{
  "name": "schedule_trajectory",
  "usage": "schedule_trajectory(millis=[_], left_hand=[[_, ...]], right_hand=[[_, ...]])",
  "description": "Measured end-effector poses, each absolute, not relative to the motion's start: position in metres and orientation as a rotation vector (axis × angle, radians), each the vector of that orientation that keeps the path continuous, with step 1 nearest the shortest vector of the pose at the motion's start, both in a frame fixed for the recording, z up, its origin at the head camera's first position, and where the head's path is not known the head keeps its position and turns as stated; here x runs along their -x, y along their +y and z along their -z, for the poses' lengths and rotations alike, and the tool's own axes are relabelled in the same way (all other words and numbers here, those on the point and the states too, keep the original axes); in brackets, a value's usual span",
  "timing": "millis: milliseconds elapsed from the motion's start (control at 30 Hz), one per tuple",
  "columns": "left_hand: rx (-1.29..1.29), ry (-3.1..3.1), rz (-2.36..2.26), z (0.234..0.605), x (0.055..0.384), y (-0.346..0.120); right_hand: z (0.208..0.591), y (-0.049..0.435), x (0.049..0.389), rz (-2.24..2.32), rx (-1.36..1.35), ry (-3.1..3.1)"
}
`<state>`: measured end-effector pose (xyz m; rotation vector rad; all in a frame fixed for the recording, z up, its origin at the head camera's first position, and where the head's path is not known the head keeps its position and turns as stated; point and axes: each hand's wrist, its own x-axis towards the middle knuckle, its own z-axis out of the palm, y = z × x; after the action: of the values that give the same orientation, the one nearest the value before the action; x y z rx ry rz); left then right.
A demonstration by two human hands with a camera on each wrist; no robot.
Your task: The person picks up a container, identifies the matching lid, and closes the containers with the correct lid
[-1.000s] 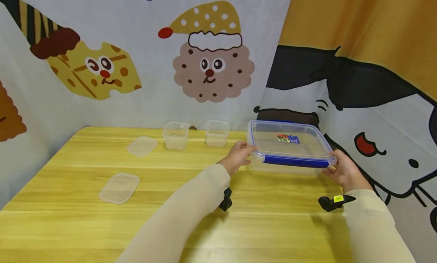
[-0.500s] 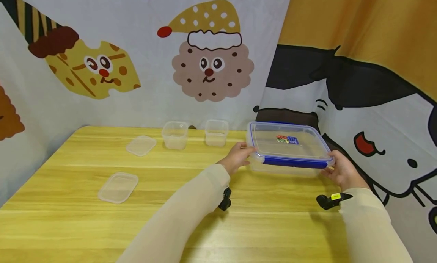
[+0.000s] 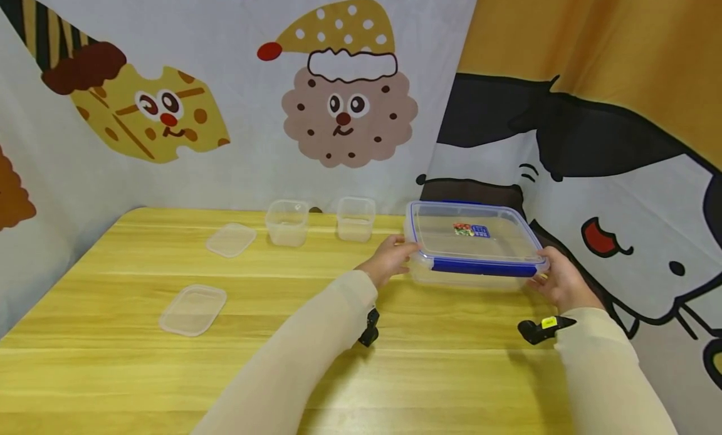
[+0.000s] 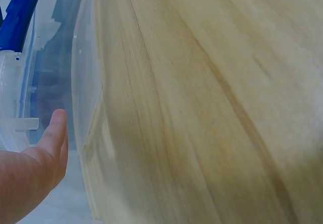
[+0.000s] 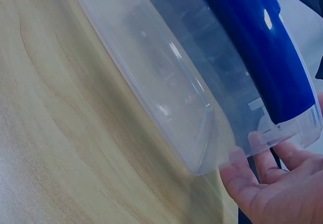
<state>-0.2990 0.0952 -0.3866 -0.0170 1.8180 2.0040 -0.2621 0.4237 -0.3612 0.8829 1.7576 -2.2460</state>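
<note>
A large clear food storage box (image 3: pixel 474 241) with a clear lid, blue seal and blue locking flap (image 3: pixel 483 267) stands at the right back of the table. My left hand (image 3: pixel 388 259) grips its left front corner, thumb up by the lid edge. At the opposite corner my right hand (image 3: pixel 564 281) holds on, fingers bent under the rim. From the right wrist, fingertips (image 5: pixel 237 171) show against the clear wall below the blue flap. The left wrist view has the left hand (image 4: pixel 35 176) beside the box's corner, its bottom close over the wood.
Two small clear tubs (image 3: pixel 287 224), (image 3: pixel 356 220) stand uncovered along the table's back edge. Two loose translucent lids, one farther back (image 3: pixel 231 240) and one nearer (image 3: pixel 193 310), lie to the left. Printed cloth (image 3: pixel 254 184) hangs behind the wooden table (image 3: pixel 271 335) and along its right side.
The box has dropped very slightly and shifted a touch left, with both hands keeping their hold. The head view has drifted a little; the tubs and loose lids stay put.
</note>
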Motion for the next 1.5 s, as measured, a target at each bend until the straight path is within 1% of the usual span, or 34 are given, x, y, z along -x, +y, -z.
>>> schedule_trajectory(millis=[133, 333, 600, 767, 867, 967, 1233, 1500], left_hand=[[0.020, 1.813, -1.999, 0.385, 0.297, 0.093], [0.009, 1.821, -1.965, 0.385, 0.296, 0.090], [-0.035, 1.896, -1.879, 0.385, 0.297, 0.076], [-0.035, 1.994, -1.823, 0.375, 0.295, 0.063], [-0.087, 2.039, -1.806, 0.369, 0.292, 0.055], [-0.152, 2.106, -1.781, 0.362, 0.289, 0.046], [-0.286, 2.282, -1.715, 0.353, 0.281, 0.023], [-0.292, 2.341, -1.761, 0.350, 0.271, 0.002]], right_hand=[[0.360, 0.420, 0.263, 2.261, -0.911, 1.737], [0.362, 0.414, 0.262, 2.259, -0.884, 1.786], [0.367, 0.401, 0.262, 2.111, -0.953, 2.074], [0.373, 0.412, 0.264, 2.010, -0.953, 2.266], [0.377, 0.418, 0.264, 1.948, -0.977, 2.368], [0.370, 0.415, 0.258, 1.913, -0.985, 2.467], [0.343, 0.383, 0.233, 1.788, -0.945, 2.695], [0.334, 0.365, 0.225, 1.739, -0.803, 2.872]])
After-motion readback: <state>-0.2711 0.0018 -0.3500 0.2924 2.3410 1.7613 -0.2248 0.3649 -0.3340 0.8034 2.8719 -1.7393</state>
